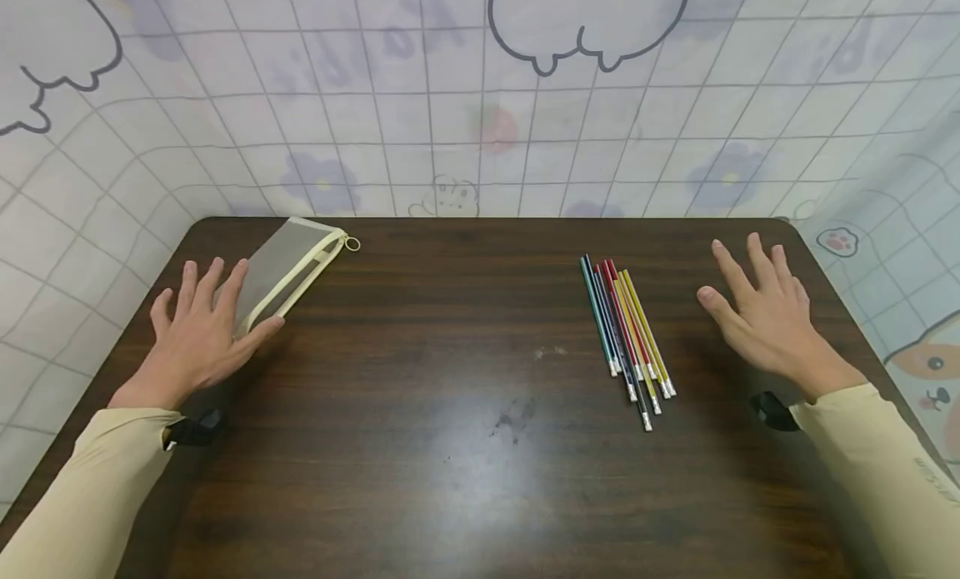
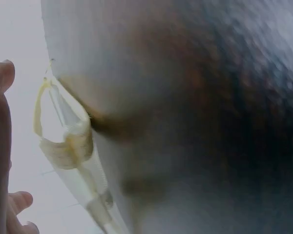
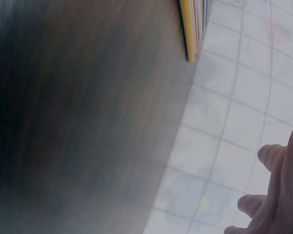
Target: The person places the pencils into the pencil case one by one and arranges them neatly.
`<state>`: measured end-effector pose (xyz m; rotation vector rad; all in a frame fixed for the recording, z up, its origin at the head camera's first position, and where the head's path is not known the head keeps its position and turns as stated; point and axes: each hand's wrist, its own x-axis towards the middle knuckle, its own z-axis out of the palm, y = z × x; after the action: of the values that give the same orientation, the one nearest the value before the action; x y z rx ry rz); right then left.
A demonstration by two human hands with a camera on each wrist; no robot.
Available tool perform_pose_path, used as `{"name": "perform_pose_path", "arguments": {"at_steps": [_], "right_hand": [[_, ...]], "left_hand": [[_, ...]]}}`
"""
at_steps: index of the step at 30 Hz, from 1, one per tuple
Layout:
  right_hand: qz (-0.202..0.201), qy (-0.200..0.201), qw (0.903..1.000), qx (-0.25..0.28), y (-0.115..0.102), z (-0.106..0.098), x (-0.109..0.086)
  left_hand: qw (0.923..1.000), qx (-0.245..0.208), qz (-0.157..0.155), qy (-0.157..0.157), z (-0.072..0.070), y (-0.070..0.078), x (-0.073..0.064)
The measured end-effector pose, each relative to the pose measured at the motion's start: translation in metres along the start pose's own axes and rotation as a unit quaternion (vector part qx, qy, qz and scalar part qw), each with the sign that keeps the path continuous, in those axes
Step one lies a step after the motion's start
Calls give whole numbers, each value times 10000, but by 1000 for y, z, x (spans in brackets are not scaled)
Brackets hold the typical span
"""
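A translucent pencil pouch with a pale yellow zipper lies at the back left of the table, its zip pull ring pointing right. The left hand is spread over the pouch's near left part and hides some of it; whether it touches cannot be told. In the left wrist view, the pouch shows beside the fingers. A bunch of several pencils with white eraser ends lies right of centre. To their right, the right hand is spread and holds nothing. The pencils' tips appear in the right wrist view.
The dark wooden table has a few smudges near its middle. A white gridded cloth with cartoon prints hangs behind it and along both sides. Each wrist bears a small black device.
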<state>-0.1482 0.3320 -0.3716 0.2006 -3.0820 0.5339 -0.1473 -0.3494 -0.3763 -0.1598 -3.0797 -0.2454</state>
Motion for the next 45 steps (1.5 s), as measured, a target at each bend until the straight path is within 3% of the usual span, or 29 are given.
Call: {"name": "perform_pose_path", "arguments": {"at_steps": [8,19,29,36,45], "right_hand": [[-282,-79,9995,153,-14,14,0],[-446,-526,9970,361,-33,30,0],[-518,-779,9948,415,-42,34,0],[-478,-947,9925,601,-45,36,-1],[-155,-738,9891,1263,-50,37,-1]], "left_hand": [[9998,-128,101,127,6,-6,11],[9995,14,284,-129,11,-10,39],[9973,-38,355,-636,8,-11,61],[9932,-218,237,-1116,10,-13,72],[9855,-446,185,-1628,11,-15,77]]}}
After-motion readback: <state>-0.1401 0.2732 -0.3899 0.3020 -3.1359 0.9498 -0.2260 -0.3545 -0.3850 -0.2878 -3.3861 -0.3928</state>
